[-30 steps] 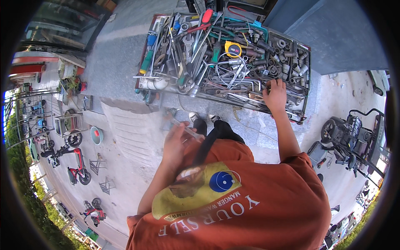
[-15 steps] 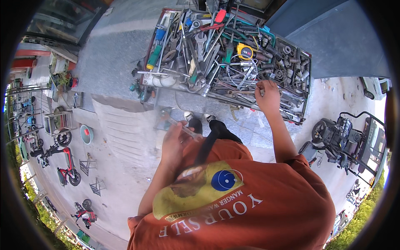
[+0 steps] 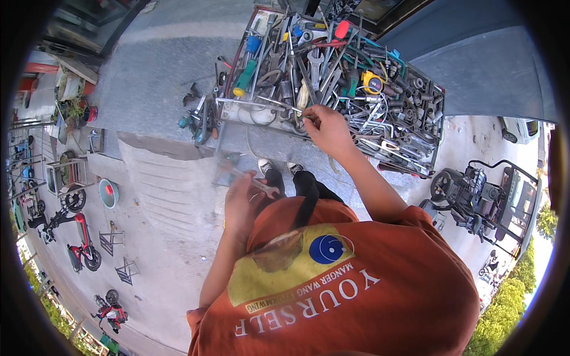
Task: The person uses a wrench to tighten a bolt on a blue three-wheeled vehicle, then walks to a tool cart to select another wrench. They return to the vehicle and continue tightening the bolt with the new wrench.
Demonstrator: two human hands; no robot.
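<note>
My left hand point(image 3: 239, 200) is closed around an open-ended wrench point(image 3: 268, 188), its jaw sticking out toward my body. Over the front edge of a shallow tool tray point(image 3: 244, 114), my right hand point(image 3: 330, 129) has its thumb and fingers drawn together in a pinch. Whatever is between those fingertips is too small to make out. A thin metal rod point(image 3: 252, 103) lies along the tray's front left, its end close to the fingertips. Farther in are a green-handled screwdriver point(image 3: 244, 78), a large open-ended wrench point(image 3: 315, 62) and a yellow tape measure point(image 3: 373, 83).
Sockets point(image 3: 423, 95) fill the tray's right side. More tools point(image 3: 205, 121) lie beside its left end. A three-wheeled vehicle point(image 3: 475, 193) stands at right. On the left are a teal basin point(image 3: 108, 193) and a red scooter point(image 3: 83, 240).
My right hand has moved left along the tray's front edge, away from the tools on its right side. My left hand keeps the wrench. The view has shifted slightly.
</note>
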